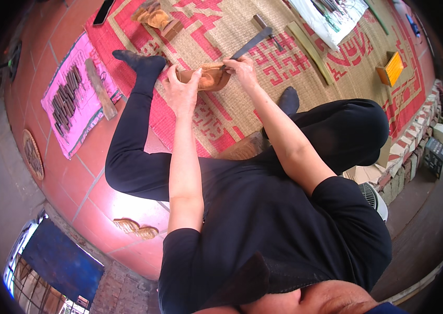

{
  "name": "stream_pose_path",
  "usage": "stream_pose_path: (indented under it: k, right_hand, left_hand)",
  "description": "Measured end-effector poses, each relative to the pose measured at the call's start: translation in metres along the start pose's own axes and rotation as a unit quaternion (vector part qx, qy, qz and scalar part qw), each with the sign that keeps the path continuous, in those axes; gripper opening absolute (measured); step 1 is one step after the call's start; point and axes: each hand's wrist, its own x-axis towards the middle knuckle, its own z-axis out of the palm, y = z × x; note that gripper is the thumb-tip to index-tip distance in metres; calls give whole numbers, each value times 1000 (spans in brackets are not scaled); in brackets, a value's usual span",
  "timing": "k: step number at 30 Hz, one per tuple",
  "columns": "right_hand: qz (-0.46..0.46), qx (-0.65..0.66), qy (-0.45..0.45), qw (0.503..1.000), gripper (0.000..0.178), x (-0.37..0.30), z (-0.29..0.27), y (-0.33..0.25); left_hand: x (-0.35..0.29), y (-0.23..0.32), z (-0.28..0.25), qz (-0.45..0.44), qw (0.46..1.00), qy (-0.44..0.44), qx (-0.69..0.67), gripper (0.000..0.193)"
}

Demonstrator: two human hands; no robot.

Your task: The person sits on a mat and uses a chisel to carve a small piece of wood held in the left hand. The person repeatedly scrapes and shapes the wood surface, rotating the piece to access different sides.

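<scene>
My left hand (182,93) grips the left end of a brown carved wooden piece (208,79), its thumb along the near side. The piece is hollowed or relief-cut on its upper face and is held above the mat between my legs. My right hand (240,71) is closed at the piece's right end, fingertips pressed together on its edge. Just beyond that hand, a dark flat-handled tool (253,43) slants away toward a short block-like head (260,21). Its near end meets my right fingers; whether they touch it I cannot tell.
A red-and-tan woven mat (221,29) lies ahead. On it are another wood carving (157,20), a wooden strip (310,52), a yellow-orange wooden box (390,69) and a white cloth with tools (331,21). Left, a pink cloth (56,104) bears several chisels (67,99).
</scene>
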Motion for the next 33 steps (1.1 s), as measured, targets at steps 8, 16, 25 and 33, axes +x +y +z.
stream_pose_path:
  k: [8, 16, 25, 33]
  right_hand:
    - [14, 49, 27, 998, 17, 9, -10, 9]
    - [-28, -2, -2, 1000, 20, -2, 3, 5]
    - [-22, -8, 7, 1000, 27, -2, 2, 9]
    - [49, 90, -12, 995, 26, 4, -8, 15]
  left_hand:
    - [8, -8, -2, -34, 999, -2, -33, 78]
    - [10, -10, -1, -44, 998, -10, -38, 79]
    - [10, -12, 0, -50, 998, -7, -43, 78]
    - [23, -36, -1, -62, 993, -1, -104, 76]
